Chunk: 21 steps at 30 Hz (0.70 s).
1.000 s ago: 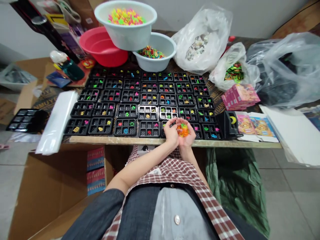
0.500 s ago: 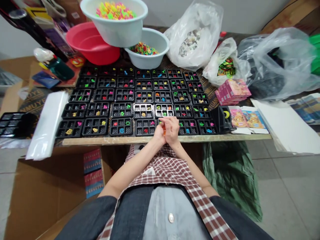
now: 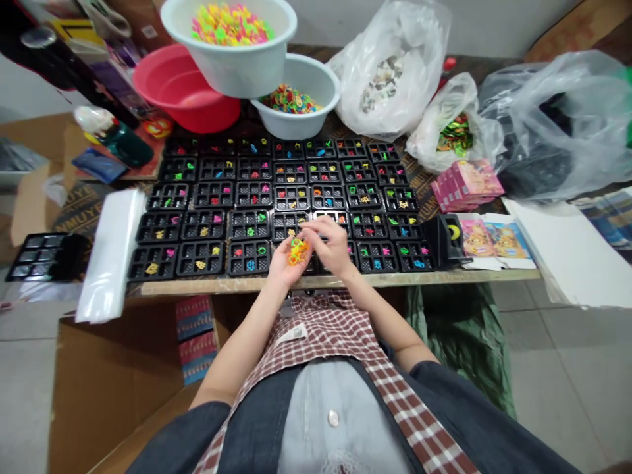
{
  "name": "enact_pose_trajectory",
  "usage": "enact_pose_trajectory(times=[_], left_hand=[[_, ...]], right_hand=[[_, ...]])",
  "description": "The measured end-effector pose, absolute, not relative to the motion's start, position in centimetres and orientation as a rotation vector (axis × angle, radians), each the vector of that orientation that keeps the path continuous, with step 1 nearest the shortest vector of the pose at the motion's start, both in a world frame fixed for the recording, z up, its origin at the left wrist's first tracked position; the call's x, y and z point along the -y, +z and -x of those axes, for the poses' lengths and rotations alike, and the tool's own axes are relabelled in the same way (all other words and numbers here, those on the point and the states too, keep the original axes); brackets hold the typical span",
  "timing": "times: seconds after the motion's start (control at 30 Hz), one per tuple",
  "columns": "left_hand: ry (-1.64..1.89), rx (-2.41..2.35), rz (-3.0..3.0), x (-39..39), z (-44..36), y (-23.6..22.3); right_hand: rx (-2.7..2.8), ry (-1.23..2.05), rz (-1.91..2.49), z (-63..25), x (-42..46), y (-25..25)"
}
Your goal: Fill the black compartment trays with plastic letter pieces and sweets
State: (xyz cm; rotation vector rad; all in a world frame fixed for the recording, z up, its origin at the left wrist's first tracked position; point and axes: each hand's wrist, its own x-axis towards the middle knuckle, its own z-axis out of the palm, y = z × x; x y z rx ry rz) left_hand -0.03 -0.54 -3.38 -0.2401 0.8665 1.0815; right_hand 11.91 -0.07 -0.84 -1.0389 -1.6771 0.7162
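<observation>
My left hand is cupped, palm up, around a small heap of yellow, orange and green plastic pieces. Just to its right, my right hand has its thumb and fingers bent together over the edge of that heap; whether a piece is pinched between them is too small to make out. Under and around both hands lie rows of black compartment trays. Several of their compartments hold small coloured pieces, such as a blue one and a gold one. My hands cover part of the front trays.
Behind the trays stand a pale tub of bright pieces, a red basin and a second pale basin. Plastic bags and pink boxes are at right. Clear sleeves lie left, above an open carton.
My hands were clasped together; now they have parted and moved slightly left. The left palm has opened upward, showing the coloured pieces, and the right fingers have come over it.
</observation>
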Motion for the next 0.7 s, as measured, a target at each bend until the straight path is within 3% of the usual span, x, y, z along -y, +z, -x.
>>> enact_pose_trajectory(times=[0.7], left_hand=[[1.051,-0.838,0.272,-4.6,6.4,-0.7]], right_hand=[[2.054,0.748,1.064,-8.9,-7.5,-3.2]])
